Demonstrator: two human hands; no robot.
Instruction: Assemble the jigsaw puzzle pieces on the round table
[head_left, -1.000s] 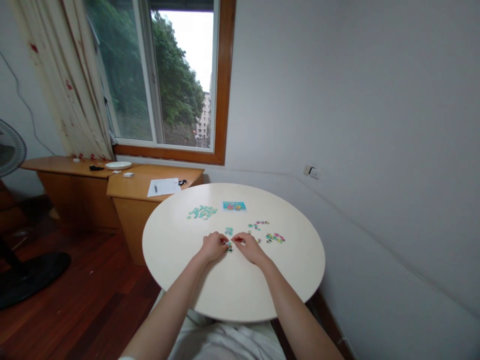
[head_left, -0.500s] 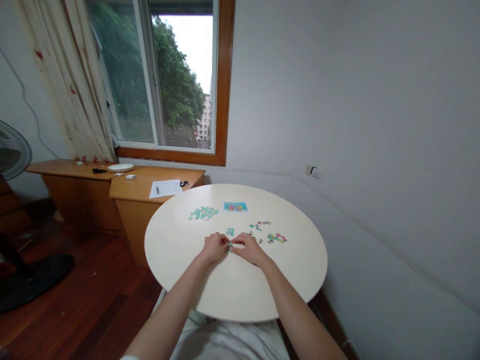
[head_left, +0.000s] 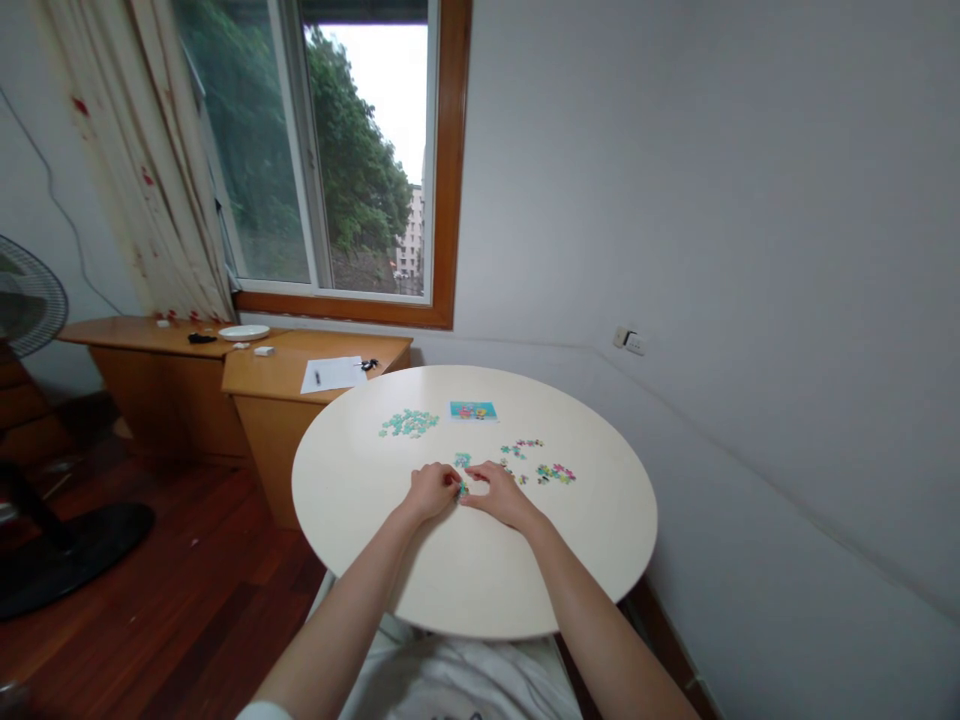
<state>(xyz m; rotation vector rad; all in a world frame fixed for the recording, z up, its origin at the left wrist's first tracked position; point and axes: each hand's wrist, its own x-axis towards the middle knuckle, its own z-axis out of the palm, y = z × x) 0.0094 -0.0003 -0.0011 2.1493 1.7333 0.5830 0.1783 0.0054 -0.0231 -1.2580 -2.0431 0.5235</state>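
Note:
My left hand [head_left: 435, 490] rests over the middle of the white table, fingers pinched on small jigsaw puzzle pieces [head_left: 463, 489]. My right hand [head_left: 501, 496] is just to the right of them, thumb and fingers apart around a gap. A small joined patch of puzzle pieces [head_left: 462, 460] lies beyond my fingertips. Colourful loose pieces [head_left: 556, 473] are to the right of my right hand, with more pieces [head_left: 523, 447] farther back. Some pieces are partly hidden behind my right hand.
A pile of mint-green pieces [head_left: 409, 424] lies at the back left of the round table [head_left: 480, 590], near a small picture card [head_left: 473, 411]. Beyond the table's left edge stands a wooden desk [head_left: 292, 350] bearing a paper sheet [head_left: 334, 374] and a white plate [head_left: 244, 332].
My right thumb and fingers have parted from the pieces. The left hand stays in its pinch at nearly the same spot.

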